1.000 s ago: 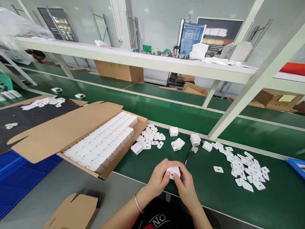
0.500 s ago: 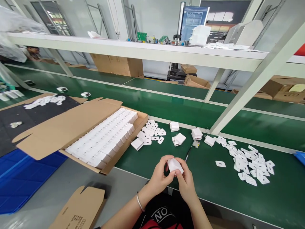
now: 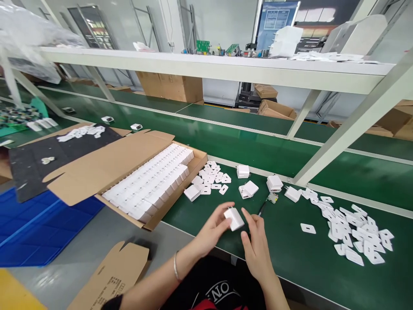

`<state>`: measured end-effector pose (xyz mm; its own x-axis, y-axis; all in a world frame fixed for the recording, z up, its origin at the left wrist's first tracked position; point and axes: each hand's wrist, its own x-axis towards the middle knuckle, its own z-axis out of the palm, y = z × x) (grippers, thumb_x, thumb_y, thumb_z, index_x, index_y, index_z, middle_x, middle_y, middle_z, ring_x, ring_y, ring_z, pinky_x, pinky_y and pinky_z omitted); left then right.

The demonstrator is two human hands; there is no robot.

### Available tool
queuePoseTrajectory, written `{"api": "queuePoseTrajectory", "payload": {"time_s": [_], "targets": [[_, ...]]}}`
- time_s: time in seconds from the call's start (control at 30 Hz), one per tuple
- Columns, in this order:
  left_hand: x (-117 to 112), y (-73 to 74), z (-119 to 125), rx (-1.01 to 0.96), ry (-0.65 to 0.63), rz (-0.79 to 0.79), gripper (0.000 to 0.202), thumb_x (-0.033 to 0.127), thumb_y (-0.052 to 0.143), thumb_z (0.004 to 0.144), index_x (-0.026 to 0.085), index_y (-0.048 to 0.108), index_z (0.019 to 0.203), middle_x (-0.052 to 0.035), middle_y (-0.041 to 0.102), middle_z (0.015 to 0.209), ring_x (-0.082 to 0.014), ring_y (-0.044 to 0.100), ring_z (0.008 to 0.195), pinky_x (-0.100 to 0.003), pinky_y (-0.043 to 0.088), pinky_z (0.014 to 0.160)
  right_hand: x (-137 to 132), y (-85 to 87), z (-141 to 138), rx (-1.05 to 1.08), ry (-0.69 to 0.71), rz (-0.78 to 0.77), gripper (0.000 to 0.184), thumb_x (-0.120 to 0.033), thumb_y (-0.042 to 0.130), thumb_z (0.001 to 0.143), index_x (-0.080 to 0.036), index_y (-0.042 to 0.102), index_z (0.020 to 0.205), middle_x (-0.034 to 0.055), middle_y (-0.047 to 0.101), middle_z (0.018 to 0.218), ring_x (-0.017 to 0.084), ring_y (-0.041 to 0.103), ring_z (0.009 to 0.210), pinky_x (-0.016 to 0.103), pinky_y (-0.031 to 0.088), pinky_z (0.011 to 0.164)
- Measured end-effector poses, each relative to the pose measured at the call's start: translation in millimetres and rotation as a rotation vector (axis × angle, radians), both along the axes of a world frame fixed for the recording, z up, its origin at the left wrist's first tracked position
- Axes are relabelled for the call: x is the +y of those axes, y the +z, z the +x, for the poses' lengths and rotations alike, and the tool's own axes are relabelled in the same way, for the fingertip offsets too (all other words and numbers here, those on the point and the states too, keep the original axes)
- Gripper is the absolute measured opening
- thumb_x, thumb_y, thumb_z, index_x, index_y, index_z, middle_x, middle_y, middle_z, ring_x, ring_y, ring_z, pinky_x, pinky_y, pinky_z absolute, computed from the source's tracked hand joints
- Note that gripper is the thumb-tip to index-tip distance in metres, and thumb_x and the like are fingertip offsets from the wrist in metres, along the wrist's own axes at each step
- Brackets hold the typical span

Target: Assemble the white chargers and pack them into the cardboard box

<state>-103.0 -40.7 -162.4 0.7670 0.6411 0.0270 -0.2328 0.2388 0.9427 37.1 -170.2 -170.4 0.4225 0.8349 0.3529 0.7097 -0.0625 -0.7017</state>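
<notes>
A white plug-in charger point(image 3: 234, 218) with metal prongs is held up over the near edge of the green bench. My left hand point(image 3: 211, 230) grips it between thumb and fingers. Just to its right, my right hand point(image 3: 257, 241) is open, thumb and fingers apart, holding nothing. Beyond my hands lie several more white chargers point(image 3: 249, 189) and a short black cable point(image 3: 263, 207) with a small connector at its end. One flat white cover plate point(image 3: 308, 228) lies by itself to the right of my hands.
An open cardboard box point(image 3: 201, 160) filled with rows of white chargers stands at left. Loose white plates form a pile at right point(image 3: 364, 232) and a smaller one beside the box point(image 3: 211, 174). A slanted shelf post point(image 3: 342, 125) rises at the bench's back.
My right hand has let go of the charger and opened beside it. The charger stays in my left hand, now turned so its prongs show. The view has swung slightly left.
</notes>
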Motion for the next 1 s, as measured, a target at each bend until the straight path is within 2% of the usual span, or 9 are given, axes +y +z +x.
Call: {"api": "queuePoseTrajectory", "payload": {"time_s": [0.1,0.17,0.23,0.33,0.43,0.6,0.77,0.9,1.0], "targets": [[63,32.1,-21,0.135,0.247,0.494,0.052,0.046,0.065,0.100,0.027,0.053,0.146,-0.0114,0.056,0.141,-0.0269,0.059,0.122,-0.041,0.051,0.107,-11,-1.6,25,-0.031,-0.176,0.057,0.052,-0.049,0.042,0.109,-0.027,0.048,0.156,0.0141,0.055,0.132,0.027,0.062,0.108,0.044,0.055,0.090],[116,54.8,-33,0.364,0.403,0.817,0.044,0.038,0.058,0.102,0.024,0.057,0.143,-0.0119,0.055,0.136,-0.0278,0.057,0.124,-0.043,0.050,0.109,-22,-6.9,52,-0.150,-0.376,0.083,0.053,-0.054,0.047,0.105,-0.019,0.058,0.145,0.0182,0.058,0.126,0.032,0.061,0.108,0.050,0.052,0.093],[166,70.3,-38,0.648,0.518,1.018,0.038,0.034,0.054,0.101,0.022,0.062,0.137,-0.0128,0.049,0.134,-0.0260,0.060,0.112,-0.043,0.053,0.103,-34,-15.2,80,-0.320,-0.558,0.055,0.059,-0.058,0.047,0.103,-0.013,0.063,0.138,0.0238,0.061,0.125,0.040,0.058,0.116,0.058,0.047,0.098],[223,72.0,-35,1.047,0.398,1.249,0.042,0.034,0.047,0.103,0.021,0.057,0.143,-0.0137,0.045,0.135,-0.0238,0.062,0.102,-0.039,0.054,0.096,-53,-29.9,112,-0.478,-0.711,-0.070,0.064,-0.059,0.041,0.102,-0.012,0.062,0.139,0.0282,0.058,0.140,0.048,0.050,0.130,0.066,0.044,0.098],[250,54.9,-28,1.169,0.329,1.299,0.043,0.033,0.049,0.101,0.020,0.062,0.140,-0.0163,0.050,0.127,-0.0324,0.058,0.112,-0.043,0.051,0.099,-69,-41.9,125,-0.534,-0.718,-0.188,0.059,-0.057,0.037,0.103,-0.015,0.067,0.132,0.0247,0.058,0.145,0.047,0.049,0.134,0.065,0.045,0.096],[260,28.4,-31,1.281,0.314,1.316,0.041,0.030,0.050,0.098,0.015,0.068,0.132,-0.0237,0.052,0.130,-0.0443,0.046,0.127,-0.054,0.042,0.106,-84,-47.8,125,-0.559,-0.653,-0.203,0.050,-0.044,0.037,0.105,-0.017,0.072,0.128,0.0197,0.067,0.127,0.038,0.059,0.112,0.051,0.050,0.085],[254,30.8,-31,1.330,0.348,1.320,0.042,0.039,0.049,0.102,0.019,0.070,0.132,-0.0227,0.047,0.144,-0.0458,0.042,0.132,-0.058,0.037,0.109,-89,-44.9,127,-0.588,-0.623,-0.095,0.049,-0.038,0.038,0.105,-0.013,0.078,0.117,0.0209,0.063,0.113,0.029,0.058,0.085,0.045,0.048,0.079],[211,51.6,0,1.201,0.495,1.423,0.043,0.037,0.042,0.106,0.014,0.071,0.128,-0.0242,0.052,0.138,-0.0433,0.046,0.129,-0.055,0.040,0.107,-89,-47.7,130,-0.560,-0.617,-0.138,0.045,-0.039,0.039,0.104,-0.018,0.076,0.119,0.0184,0.066,0.120,0.028,0.059,0.082,0.041,0.045,0.069],[156,60.3,44,0.937,0.327,1.525,0.042,0.039,0.043,0.107,0.015,0.068,0.131,-0.0192,0.061,0.125,-0.0363,0.056,0.117,-0.048,0.044,0.103,-88,-51.6,132,-0.517,-0.607,-0.115,0.050,-0.046,0.037,0.105,-0.017,0.075,0.120,0.0167,0.067,0.108,0.030,0.063,0.086,0.041,0.046,0.069]]}}
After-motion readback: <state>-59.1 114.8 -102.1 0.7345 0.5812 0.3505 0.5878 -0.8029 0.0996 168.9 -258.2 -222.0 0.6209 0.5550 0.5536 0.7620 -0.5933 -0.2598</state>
